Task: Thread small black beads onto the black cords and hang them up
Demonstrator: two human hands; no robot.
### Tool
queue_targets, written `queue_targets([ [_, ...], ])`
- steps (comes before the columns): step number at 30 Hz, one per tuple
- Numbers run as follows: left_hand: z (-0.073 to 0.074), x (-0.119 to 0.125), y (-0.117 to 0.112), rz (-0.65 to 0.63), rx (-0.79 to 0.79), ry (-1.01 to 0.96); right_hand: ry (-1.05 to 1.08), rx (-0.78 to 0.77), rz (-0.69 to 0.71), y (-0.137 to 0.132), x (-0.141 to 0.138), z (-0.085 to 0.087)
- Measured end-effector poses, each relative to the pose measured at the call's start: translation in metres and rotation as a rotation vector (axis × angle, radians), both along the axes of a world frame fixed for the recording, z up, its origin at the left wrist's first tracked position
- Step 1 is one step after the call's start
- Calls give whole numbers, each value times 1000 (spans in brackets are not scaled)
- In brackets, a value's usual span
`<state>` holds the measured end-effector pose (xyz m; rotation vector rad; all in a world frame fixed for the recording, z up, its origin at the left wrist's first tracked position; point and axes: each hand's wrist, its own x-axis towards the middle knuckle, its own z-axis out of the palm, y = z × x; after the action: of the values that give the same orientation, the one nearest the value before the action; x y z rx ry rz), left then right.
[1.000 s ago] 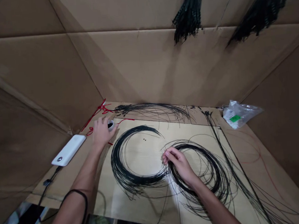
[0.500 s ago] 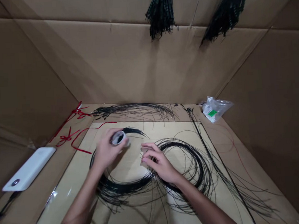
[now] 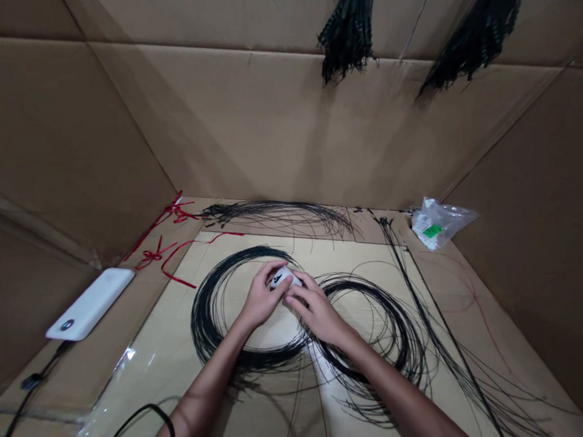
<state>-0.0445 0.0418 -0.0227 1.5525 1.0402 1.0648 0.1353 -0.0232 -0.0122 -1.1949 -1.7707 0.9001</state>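
A small white round container (image 3: 283,277) with something black in it is between my hands, above the inner sides of two cord coils. My left hand (image 3: 263,299) grips it from the left, thumb across the near side. From the right, my right hand (image 3: 318,310) closes its fingers on the container's edge. Below and left of them lies a large coil of black cord (image 3: 204,318). A second, looser black coil (image 3: 401,324) lies to the right, partly covered by my right wrist and forearm. What exactly the container holds is too small to tell.
Thin black cords (image 3: 281,209) lie along the back edge, and a long bundle (image 3: 417,296) runs down the right. A clear plastic bag (image 3: 439,221) sits back right. Red ribbons (image 3: 149,257) and a white power bank (image 3: 92,304) lie left. Black bundles (image 3: 348,35) hang above.
My left hand has brought the white container right and slightly down to my right hand, whose fingers now touch it. The left coil shows more fully. The view has shifted a little.
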Motion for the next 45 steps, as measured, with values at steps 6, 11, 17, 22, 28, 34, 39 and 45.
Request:
queue_targets([
  [6, 8, -4, 8, 74, 193, 159, -16, 37, -13, 7, -13, 1],
  [11, 5, -12, 18, 263, 204, 174, -59, 47, -12, 7, -14, 0],
  [17, -2, -7, 25, 247, 50, 168, -168, 39, 34, 7, -13, 3],
  [22, -8, -5, 26, 276, 48, 49, -193, 29, 42, 7, -11, 5],
  [28, -7, -9, 29, 343, 55, 58, -184, 26, 52, 4, -8, 8],
  [34, -4, -5, 25, 216, 169, 229, -195, 39, 50, 3, -8, 8],
  [39, -7, -6, 26, 227, 174, 241, -197, 53, 42, 3, -7, 6],
  [45, -3, -4, 21, 198, 204, 274, -195, 46, 49, -1, -5, 9],
])
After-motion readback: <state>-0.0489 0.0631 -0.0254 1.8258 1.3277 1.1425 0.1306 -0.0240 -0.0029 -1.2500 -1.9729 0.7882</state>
